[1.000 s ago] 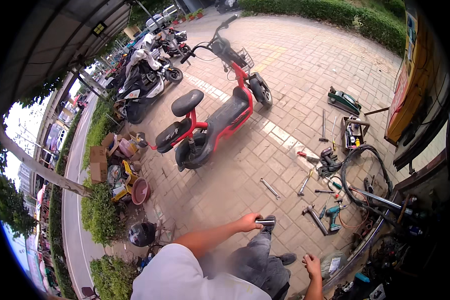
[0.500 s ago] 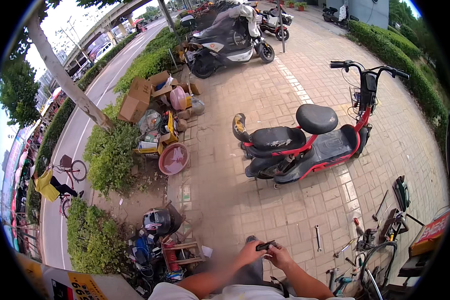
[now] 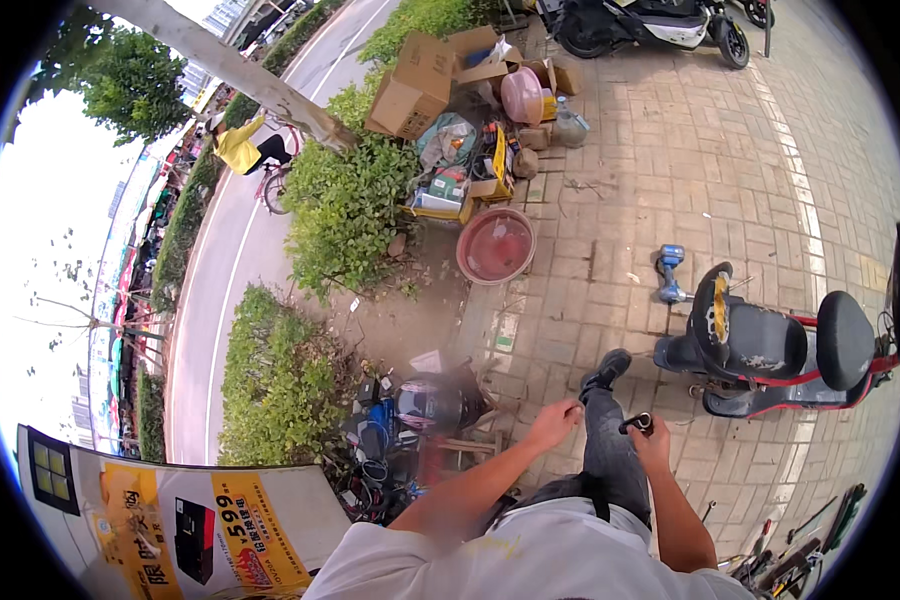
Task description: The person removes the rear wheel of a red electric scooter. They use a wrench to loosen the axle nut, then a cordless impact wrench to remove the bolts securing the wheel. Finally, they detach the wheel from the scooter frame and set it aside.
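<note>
My left hand [image 3: 558, 422] is out in front of my body, fingers curled together; I cannot make out whether anything is inside them. My right hand [image 3: 650, 440] grips a small dark cylindrical object with a shiny end [image 3: 632, 425], beside my right thigh. Beyond my hands stands a red-framed electric scooter [image 3: 770, 350] with black seats and a scuffed yellow patch on its backrest. Near its rear, a blue cordless power tool [image 3: 670, 270] lies on the pavement.
Boxes and bags [image 3: 410, 85] and a pink basin [image 3: 495, 245] line the planting [image 3: 340, 210]. A helmet and cluttered gear [image 3: 425, 405] are at my left, above a sign board [image 3: 120, 520]. A cyclist in yellow [image 3: 238, 150] rides the lane. A parked white-black scooter [image 3: 650, 25] stands farther off.
My view has swung left and downward. My hands came together around the dark object, then parted, leaving it in my right hand. The cyclist has moved along the lane.
</note>
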`<state>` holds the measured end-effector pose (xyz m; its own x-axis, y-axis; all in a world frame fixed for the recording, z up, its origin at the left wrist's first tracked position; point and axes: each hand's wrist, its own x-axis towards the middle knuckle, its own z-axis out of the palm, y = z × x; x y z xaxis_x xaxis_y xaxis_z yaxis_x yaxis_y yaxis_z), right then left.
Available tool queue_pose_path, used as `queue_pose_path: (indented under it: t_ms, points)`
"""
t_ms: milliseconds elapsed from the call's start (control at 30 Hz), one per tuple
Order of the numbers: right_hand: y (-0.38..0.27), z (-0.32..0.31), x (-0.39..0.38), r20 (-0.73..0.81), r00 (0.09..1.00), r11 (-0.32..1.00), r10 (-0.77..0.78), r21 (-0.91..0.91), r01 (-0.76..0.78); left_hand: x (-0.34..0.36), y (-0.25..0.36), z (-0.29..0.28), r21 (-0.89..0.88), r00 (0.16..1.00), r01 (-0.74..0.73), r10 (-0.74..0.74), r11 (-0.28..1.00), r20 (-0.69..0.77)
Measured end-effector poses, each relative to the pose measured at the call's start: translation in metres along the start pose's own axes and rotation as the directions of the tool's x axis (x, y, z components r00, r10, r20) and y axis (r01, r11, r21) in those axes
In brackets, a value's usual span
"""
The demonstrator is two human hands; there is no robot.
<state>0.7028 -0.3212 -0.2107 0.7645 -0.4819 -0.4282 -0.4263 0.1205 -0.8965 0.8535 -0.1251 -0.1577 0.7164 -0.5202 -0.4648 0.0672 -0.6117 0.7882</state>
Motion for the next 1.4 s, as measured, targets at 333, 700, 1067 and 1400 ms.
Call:
queue_pose_path:
  t_ms: [333,700,1067,1400]
  points:
    - [-0.037,0.078,0.27,-0.187,0.971,0.984,0.152,0.117,-0.132,0.315,0.06,-0.11,0.502,0.975,-0.204,0.222,0.84,0.024]
    - [-0.096,0.071,0.435,-0.593,0.677,0.788,0.436,0.615,0.032,0.626,0.159,-0.077,0.478,0.602,-0.57,-0.057,0.669,0.797]
    - [0.012,0.016,0.55,-0.752,0.195,0.759,0.63,0.649,0.05,0.816,0.191,0.123,0.231,0.205,-0.966,-0.199,0.116,0.958]
    - [0.255,-0.043,0.594,-0.494,0.245,0.309,0.834,0.787,0.534,0.86,-0.084,0.338,-0.235,-0.172,-0.916,-0.208,-0.326,0.963]
